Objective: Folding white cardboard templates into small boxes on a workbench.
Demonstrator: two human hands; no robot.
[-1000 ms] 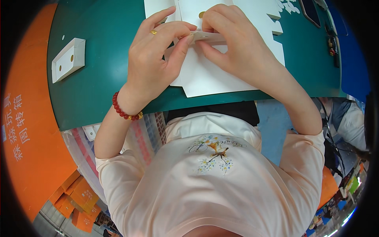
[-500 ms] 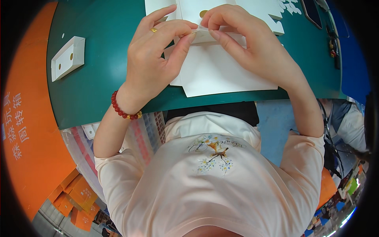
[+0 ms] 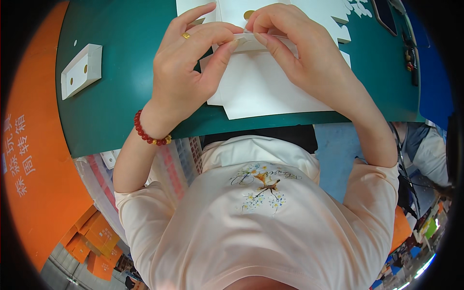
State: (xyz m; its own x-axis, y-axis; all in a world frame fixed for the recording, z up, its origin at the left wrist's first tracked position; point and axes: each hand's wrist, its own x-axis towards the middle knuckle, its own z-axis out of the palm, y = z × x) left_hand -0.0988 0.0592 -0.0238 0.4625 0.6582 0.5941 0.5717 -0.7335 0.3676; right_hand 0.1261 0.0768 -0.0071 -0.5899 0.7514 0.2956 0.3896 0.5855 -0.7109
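Over the far middle of the table, my left hand (image 3: pixel 188 70) and my right hand (image 3: pixel 311 60) pinch the upper edge of a small white cardboard piece (image 3: pixel 255 44) between thumb and fingers, their tips close together. It stands partly folded up, and my fingers hide part of it. Beneath and nearer to me lies flat white cardboard (image 3: pixel 270 89); whether it is joined to the held piece I cannot tell. Behind my hands is more white die-cut cardboard (image 3: pixel 232 12), with a round opening beside my right fingers.
A shallow white cardboard tray (image 3: pixel 77 82) with two round holes rests on the green table (image 3: pixel 123 58) at left. Far right are small white cut-offs (image 3: pixel 357 8), a phone (image 3: pixel 384 17) and a dark pen-like tool (image 3: pixel 413 71). An orange panel (image 3: pixel 31 96) borders the left side.
Both hands have shifted very slightly, still pinching the cardboard edge. The piece between them looks a little higher. Nothing was let go.
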